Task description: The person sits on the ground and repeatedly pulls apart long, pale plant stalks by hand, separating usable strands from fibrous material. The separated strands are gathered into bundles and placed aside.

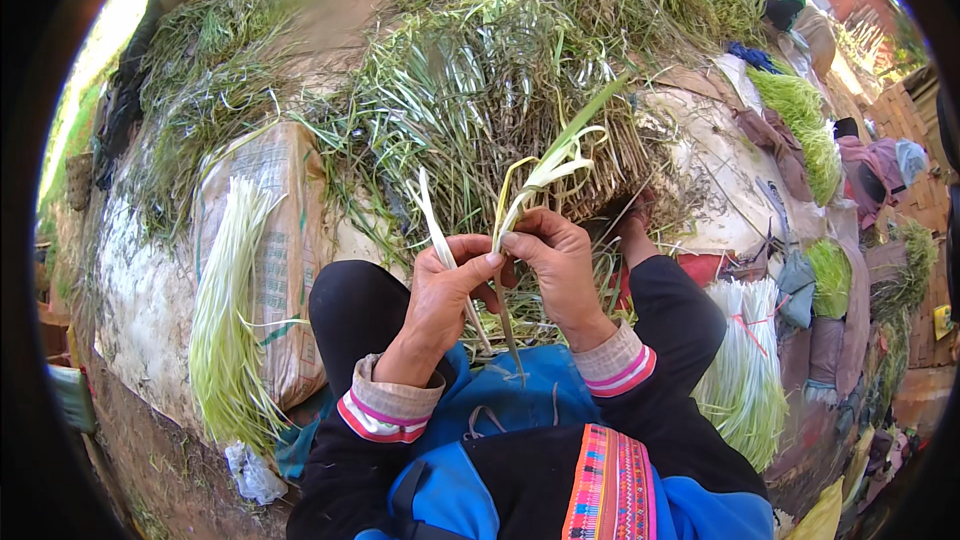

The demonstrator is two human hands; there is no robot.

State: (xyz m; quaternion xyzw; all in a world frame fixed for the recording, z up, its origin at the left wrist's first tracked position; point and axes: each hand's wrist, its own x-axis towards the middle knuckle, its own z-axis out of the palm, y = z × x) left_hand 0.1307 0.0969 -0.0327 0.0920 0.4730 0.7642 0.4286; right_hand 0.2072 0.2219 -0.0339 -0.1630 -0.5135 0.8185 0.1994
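Note:
My left hand (442,285) and my right hand (555,262) meet above my lap. Between their fingertips they pinch a plant stalk (508,307) with green and pale leaves (559,157) fanning upward. My left hand also holds a pale white stem (435,221), which slants down through its fingers. Just beyond the hands lies a large heap of long-leaved green plants (480,112) with brown stalk ends on the right. A loose bundle of pale stems with yellow-green tips (232,315) rests on a woven sack (289,270) at the left.
A pale bundle tied with pink string (742,360) lies right of my knee. Farther right are more yellow-green bundles (802,127), cloths and a blue-grey bag (796,289). More cut plants (202,90) spread at the upper left. A clear plastic bag (255,472) sits at the lower left.

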